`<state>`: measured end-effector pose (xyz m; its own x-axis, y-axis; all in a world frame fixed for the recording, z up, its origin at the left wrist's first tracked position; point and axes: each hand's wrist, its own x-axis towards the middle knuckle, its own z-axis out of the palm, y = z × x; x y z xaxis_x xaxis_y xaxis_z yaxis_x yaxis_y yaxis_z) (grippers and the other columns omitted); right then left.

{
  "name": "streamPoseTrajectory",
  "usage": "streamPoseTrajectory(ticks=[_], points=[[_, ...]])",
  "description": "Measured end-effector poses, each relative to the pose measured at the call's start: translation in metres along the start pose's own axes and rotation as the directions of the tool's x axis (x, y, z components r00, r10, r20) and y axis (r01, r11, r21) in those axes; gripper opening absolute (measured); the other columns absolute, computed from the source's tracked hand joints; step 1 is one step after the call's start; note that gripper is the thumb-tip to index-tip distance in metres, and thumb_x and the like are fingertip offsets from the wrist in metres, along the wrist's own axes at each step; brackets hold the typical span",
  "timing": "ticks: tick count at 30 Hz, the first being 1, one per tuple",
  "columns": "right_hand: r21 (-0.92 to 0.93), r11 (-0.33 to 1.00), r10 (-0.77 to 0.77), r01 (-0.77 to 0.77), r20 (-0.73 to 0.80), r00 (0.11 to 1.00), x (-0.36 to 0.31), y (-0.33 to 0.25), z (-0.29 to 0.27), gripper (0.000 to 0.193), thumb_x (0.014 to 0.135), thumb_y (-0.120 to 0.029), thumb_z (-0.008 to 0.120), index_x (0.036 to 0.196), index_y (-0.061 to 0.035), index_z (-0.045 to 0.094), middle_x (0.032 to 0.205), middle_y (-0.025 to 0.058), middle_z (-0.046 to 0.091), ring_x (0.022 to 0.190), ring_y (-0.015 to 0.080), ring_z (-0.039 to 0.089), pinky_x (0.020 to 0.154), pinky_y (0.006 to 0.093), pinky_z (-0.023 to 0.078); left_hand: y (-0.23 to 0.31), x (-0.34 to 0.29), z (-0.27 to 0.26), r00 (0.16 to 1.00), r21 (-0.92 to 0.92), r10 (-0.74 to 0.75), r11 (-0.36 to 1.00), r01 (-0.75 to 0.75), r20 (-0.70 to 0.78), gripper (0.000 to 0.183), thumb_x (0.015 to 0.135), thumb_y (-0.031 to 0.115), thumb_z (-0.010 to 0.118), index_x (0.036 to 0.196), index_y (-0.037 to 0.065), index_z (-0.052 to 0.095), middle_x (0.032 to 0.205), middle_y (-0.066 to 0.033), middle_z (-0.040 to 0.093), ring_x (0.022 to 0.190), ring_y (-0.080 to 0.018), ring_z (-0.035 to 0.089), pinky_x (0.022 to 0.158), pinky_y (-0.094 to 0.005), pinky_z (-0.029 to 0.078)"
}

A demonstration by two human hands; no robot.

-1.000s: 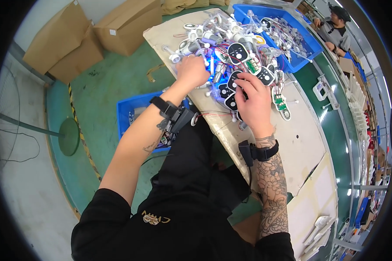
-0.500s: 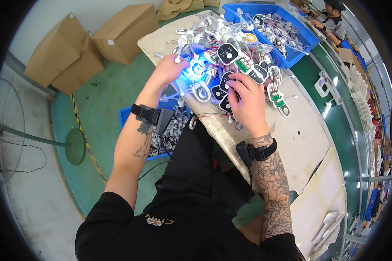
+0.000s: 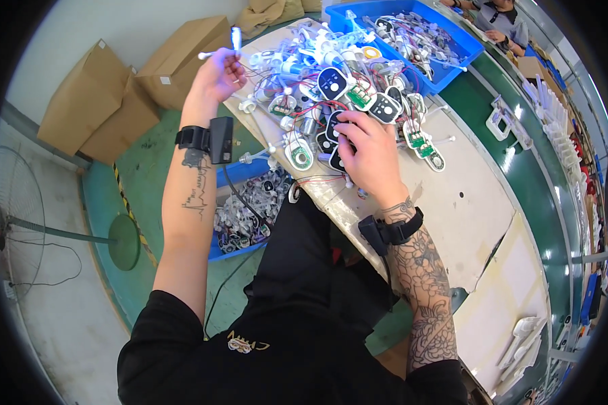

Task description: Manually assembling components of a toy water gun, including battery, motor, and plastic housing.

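Observation:
My left hand (image 3: 219,75), fingers curled, is raised at the left edge of the table beside the heap. It grips a small white plastic part (image 3: 236,39) that glows blue at its upper end. Thin wires run from near these fingers toward the heap. On the heap's near side my right hand (image 3: 371,154) is closed, its fingertips on a black-faced control panel (image 3: 332,125). Around it lie more black-faced panels (image 3: 332,84), green circuit boards (image 3: 420,143), red and black wires, and a white ring-ended piece (image 3: 298,154). The fingers partly hide the gripped panel.
A blue bin (image 3: 452,79) of similar parts stands behind the heap. Another blue bin (image 3: 221,251) sits low beside my legs. White plastic pieces (image 3: 520,347) lie at the table's near right. Cardboard boxes (image 3: 88,94) and a fan (image 3: 13,223) are leftward; another person (image 3: 503,27) sits far right.
My left hand has moved left and up, away from the heap, bringing the blue-lit part with it. The right hand stays at the black-faced panels. The view has shifted slightly.

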<state>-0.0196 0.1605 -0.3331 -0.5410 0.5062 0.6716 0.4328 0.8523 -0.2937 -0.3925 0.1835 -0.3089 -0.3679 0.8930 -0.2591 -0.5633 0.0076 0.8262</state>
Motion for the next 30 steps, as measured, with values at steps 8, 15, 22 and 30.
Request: streamPoseTrajectory(ticks=[8,15,22,30], points=[[0.016,1.000,0.006,-0.006,-0.008,1.000,-0.002,0.001,-0.001,0.015,0.082,-0.009,0.071,0.096,-0.0115,0.071,0.114,-0.0032,0.067,0.094,0.0184,0.063,0.082,0.0397,0.039,0.012,0.012,0.035,0.987,-0.201,0.090,0.978,-0.062,0.134,0.014,0.097,0.012,0.056,0.096,-0.001,0.060,0.088,-0.0078,0.057,0.080,-0.0204,0.054,0.079,-0.0384,0.049],[0.033,0.999,-0.015,0.016,-0.013,1.000,0.001,-0.004,0.003,0.013,0.082,-0.010,0.071,0.095,-0.0114,0.071,0.113,-0.0031,0.067,0.093,0.0192,0.063,0.083,0.0402,0.039,0.073,0.036,0.096,0.927,-0.115,0.099,0.992,-0.061,0.362,0.018,0.099,0.015,0.058,0.098,-0.002,0.062,0.088,-0.0085,0.054,0.084,-0.0214,0.054,0.083,-0.0379,0.049],[-0.006,1.000,0.019,-0.019,0.005,1.000,-0.007,0.007,-0.003,0.014,0.082,-0.011,0.071,0.096,-0.0113,0.071,0.114,-0.0024,0.067,0.097,0.0200,0.064,0.086,0.0413,0.040,0.086,0.049,0.205,0.914,-0.104,0.129,0.990,-0.095,0.386,0.017,0.094,0.020,0.063,0.081,0.009,0.061,0.064,-0.0012,0.050,0.060,-0.0167,0.050,0.063,-0.0356,0.046],[0.000,0.999,0.041,-0.041,0.015,0.999,-0.008,0.007,-0.002,0.017,0.083,-0.011,0.071,0.100,-0.0115,0.073,0.114,-0.0021,0.068,0.097,0.0198,0.064,0.086,0.0411,0.040,0.130,0.050,0.261,0.845,-0.076,0.188,0.982,-0.174,0.500,0.015,0.095,0.018,0.064,0.084,0.008,0.062,0.064,-0.0005,0.052,0.060,-0.0167,0.052,0.062,-0.0363,0.046]])
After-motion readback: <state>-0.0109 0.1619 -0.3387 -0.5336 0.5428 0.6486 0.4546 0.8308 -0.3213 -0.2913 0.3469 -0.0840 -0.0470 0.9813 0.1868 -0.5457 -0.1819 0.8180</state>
